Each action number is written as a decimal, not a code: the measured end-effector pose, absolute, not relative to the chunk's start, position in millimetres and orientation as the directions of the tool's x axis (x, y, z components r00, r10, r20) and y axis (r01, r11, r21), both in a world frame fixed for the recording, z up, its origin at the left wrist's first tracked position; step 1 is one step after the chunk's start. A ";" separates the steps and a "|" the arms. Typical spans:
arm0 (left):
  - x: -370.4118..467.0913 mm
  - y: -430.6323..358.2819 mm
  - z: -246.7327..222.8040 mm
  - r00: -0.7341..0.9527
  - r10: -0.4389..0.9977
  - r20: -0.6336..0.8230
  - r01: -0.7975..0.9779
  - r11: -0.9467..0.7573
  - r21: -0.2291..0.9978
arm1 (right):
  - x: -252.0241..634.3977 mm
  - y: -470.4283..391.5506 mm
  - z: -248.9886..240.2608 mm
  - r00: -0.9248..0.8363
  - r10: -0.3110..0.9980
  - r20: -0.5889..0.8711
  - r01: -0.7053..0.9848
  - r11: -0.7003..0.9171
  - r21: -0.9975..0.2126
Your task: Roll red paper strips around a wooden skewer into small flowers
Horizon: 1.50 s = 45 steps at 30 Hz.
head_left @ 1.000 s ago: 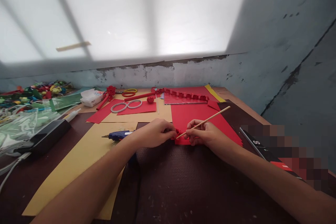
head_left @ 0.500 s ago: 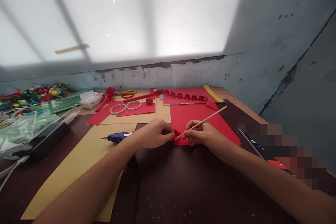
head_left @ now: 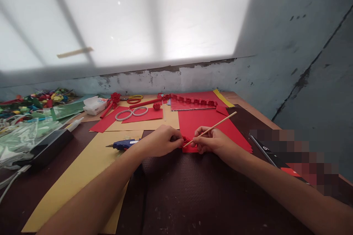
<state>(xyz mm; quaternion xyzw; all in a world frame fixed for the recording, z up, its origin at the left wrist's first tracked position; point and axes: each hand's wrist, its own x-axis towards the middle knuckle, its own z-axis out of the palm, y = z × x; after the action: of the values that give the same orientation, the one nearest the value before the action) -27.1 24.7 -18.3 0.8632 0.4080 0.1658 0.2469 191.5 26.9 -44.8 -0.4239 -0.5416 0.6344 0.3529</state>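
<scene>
My right hand (head_left: pixel 213 141) pinches a thin wooden stick (head_left: pixel 223 120) like a pen, slanted, its lower tip at a small red paper flower (head_left: pixel 185 139). That flower is held at its left side between the thumb and fingers of my left hand (head_left: pixel 162 140); part of it is hidden by the fingertips. Both hands are close together over the near edge of a stack of red paper sheets (head_left: pixel 231 132). Left of my left wrist lies a blue glue gun (head_left: pixel 122 144), partly covered by the forearm.
Tan paper (head_left: pixel 68 187) lies at left, near a black power brick (head_left: pixel 51 148). Farther back are two white rings (head_left: pixel 123 115), a red paper rose (head_left: pixel 156 106), yellow-and-orange-handled scissors (head_left: pixel 134 99), and a row of red roses (head_left: pixel 195 101). A dark flat device (head_left: pixel 264 150) rests at right.
Both hands keep nearly the same pose. The view has shifted very slightly, and the stick still touches or nearly touches the flower.
</scene>
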 end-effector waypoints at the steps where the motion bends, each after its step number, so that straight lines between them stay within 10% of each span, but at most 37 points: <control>1: -27.1 25.2 -19.3 0.606 0.790 0.092 0.625 -0.545 0.559 | 191.6 26.9 -44.9 -0.393 0.906 -0.154 0.011 -0.163 -0.987; 40: -24.1 23.4 -7.1 0.491 0.871 -0.007 0.476 -0.262 0.840 | 191.3 23.0 -41.8 -0.300 0.954 0.018 -0.043 0.005 -0.999; 45: -20.7 22.5 -4.0 0.370 0.929 -0.001 0.376 -0.149 0.915 | 186.5 8.8 -30.2 -0.193 0.944 0.267 0.338 0.320 -0.885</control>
<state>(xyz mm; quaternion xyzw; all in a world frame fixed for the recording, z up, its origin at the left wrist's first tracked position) -20.7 22.5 -4.0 0.6934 0.4704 0.3058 0.4521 186.5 8.8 -30.2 -0.4659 -0.6879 0.3509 0.4319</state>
